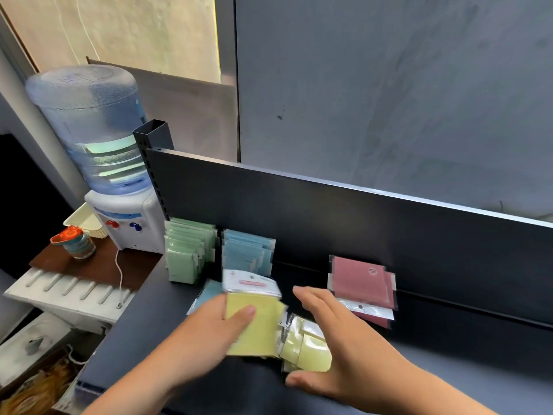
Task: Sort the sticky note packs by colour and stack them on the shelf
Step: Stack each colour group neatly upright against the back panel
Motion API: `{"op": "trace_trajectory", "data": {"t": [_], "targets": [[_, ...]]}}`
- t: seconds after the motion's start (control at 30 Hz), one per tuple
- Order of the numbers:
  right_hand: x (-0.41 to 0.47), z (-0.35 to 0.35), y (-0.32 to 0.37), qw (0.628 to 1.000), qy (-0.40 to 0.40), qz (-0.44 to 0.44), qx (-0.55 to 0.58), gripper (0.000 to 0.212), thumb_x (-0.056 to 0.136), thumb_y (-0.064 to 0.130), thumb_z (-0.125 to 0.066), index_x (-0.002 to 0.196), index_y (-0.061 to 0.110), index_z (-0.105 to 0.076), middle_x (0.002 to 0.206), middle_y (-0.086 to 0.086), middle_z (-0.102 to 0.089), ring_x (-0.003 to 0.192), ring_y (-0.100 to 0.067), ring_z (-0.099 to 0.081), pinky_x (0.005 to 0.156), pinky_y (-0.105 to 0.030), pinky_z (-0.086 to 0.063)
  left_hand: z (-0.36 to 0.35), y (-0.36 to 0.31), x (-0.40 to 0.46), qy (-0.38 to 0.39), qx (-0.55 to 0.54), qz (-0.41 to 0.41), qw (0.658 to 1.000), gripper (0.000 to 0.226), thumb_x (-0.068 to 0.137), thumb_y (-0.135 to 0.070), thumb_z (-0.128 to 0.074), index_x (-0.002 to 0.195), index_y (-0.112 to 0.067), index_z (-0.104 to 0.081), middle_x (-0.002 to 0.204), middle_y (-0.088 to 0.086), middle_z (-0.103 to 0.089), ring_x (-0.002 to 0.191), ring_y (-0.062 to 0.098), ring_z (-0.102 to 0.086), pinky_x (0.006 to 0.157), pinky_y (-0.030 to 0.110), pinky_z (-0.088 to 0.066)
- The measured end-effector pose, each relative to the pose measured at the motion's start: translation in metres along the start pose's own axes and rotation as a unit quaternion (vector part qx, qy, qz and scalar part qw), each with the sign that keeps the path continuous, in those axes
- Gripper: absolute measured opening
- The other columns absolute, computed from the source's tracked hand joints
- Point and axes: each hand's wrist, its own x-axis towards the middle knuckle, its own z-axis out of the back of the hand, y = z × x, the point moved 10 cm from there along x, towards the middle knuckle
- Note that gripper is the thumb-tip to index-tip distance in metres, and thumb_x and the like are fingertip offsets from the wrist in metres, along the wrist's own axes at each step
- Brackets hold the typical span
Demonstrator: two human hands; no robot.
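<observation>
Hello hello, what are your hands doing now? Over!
Left hand grips yellow packs. Right hand open, steadying them. Green, blue, pink stacks placed. Nothing blocking.

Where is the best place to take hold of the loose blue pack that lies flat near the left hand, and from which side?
Probably its left edge, coming from the open left side. The loose blue pack lies flat on the shelf, and the left hand with its yellow pack covers its right part. A pinch at the free edge, thumb on top, seems easiest.
</observation>
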Motion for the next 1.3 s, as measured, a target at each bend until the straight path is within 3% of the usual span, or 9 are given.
{"op": "trace_trajectory", "data": {"t": [0.07,0.17,0.3,0.4,0.67,0.77,0.87,0.97,1.3], "targets": [[0.003,0.000,0.013,1.000,0.003,0.024,-0.005,0.121,0.073,0.084,-0.066,0.165,0.036,-0.004,0.166,0.025,-0.009,0.150,0.009,-0.014,0.120,-0.013,-0.018,-0.046,-0.015,0.002,0.064,-0.007,0.011,0.998,0.021,0.103,-0.046,-0.053,0.118,-0.042,-0.066,0.108,-0.024,-0.074,0.102,-0.004,-0.068,0.097,0.028,-0.052],[0.001,-0.006,0.006,0.995,-0.028,0.033,-0.085,0.100,0.075,0.071,-0.068,0.158,0.031,-0.029,0.150,0.007,-0.042,0.132,-0.017,-0.047,0.109,-0.033,-0.046,-0.092,-0.028,0.010,0.111,-0.029,0.044,0.992,0.031,0.101,-0.054,-0.044,0.113,-0.039,-0.068,0.103,-0.016,-0.077,0.099,0.003,-0.071,0.090,0.029,-0.055],[-0.018,-0.025,-0.042,0.991,0.026,-0.057,-0.115,0.083,0.068,0.056,-0.059,0.145,0.038,-0.037,0.125,0.009,-0.052,0.108,-0.021,-0.053,0.090,-0.035,-0.049,-0.097,-0.026,0.029,0.088,0.169,0.014,0.982,0.050,0.097,-0.059,-0.040,0.086,-0.015,-0.062,0.080,-0.004,-0.067,0.072,0.016,-0.061,0.073,0.033,-0.050],[-0.024,-0.045,-0.063,0.980,0.060,-0.079,-0.175,0.089,0.068,0.059,-0.056,0.150,0.033,-0.035,0.130,0.003,-0.050,0.110,-0.028,-0.053,0.089,-0.041,-0.049,-0.071,-0.031,0.042,-0.004,0.324,-0.071,0.943,0.027,0.097,-0.047,-0.046,0.112,-0.031,-0.062,0.112,-0.010,-0.058,0.098,0.012,-0.060,0.087,0.034,-0.050],[-0.029,-0.047,-0.075,0.978,0.082,-0.135,-0.138,0.120,0.078,0.076,-0.066,0.166,0.027,-0.002,0.167,0.004,-0.018,0.151,-0.022,-0.025,0.121,-0.038,-0.031,-0.068,0.009,0.061,0.140,0.525,-0.100,0.834,0.091,0.079,-0.039,-0.067,0.157,-0.031,-0.021,0.149,-0.010,-0.029,0.114,0.023,-0.062,0.090,0.042,-0.055],[-0.037,-0.046,-0.076,0.975,0.079,-0.128,-0.163,0.119,0.074,0.078,-0.063,0.166,0.022,-0.013,0.169,0.001,-0.024,0.155,-0.024,-0.027,0.123,-0.039,-0.032,-0.069,0.016,0.066,0.160,0.525,-0.069,0.833,0.088,0.076,-0.032,-0.075,0.151,-0.025,-0.030,0.135,-0.005,-0.038,0.107,0.024,-0.062,0.085,0.041,-0.056],[-0.042,-0.042,-0.081,0.968,0.031,-0.123,-0.216,0.110,0.056,0.083,-0.054,0.144,0.018,-0.054,0.136,-0.001,-0.065,0.119,-0.025,-0.069,0.088,-0.036,-0.062,-0.069,0.015,0.068,0.147,0.519,-0.075,0.839,0.074,0.072,-0.030,-0.074,0.138,-0.023,-0.041,0.117,-0.005,-0.039,0.089,0.023,-0.062,0.078,0.044,-0.058],[-0.041,-0.045,-0.078,0.976,-0.008,-0.118,-0.185,0.094,0.053,0.071,-0.058,0.132,0.021,-0.057,0.116,0.004,-0.065,0.091,-0.020,-0.070,0.065,-0.027,-0.061,-0.072,0.015,0.064,0.130,0.537,-0.083,0.830,0.069,0.068,-0.030,-0.071,0.131,-0.019,-0.044,0.114,-0.001,-0.038,0.078,0.024,-0.059,0.066,0.043,-0.056],[-0.044,-0.044,-0.072,0.978,-0.008,-0.087,-0.190,0.084,0.064,0.074,-0.059,0.131,0.025,-0.061,0.135,0.004,-0.067,0.114,-0.015,-0.071,0.076,-0.022,-0.061,-0.045,-0.001,0.041,0.071,0.518,-0.090,0.847,0.071,0.073,-0.041,-0.060,0.138,-0.022,-0.039,0.119,-0.004,-0.036,0.080,0.021,-0.060,0.072,0.041,-0.055]]}}
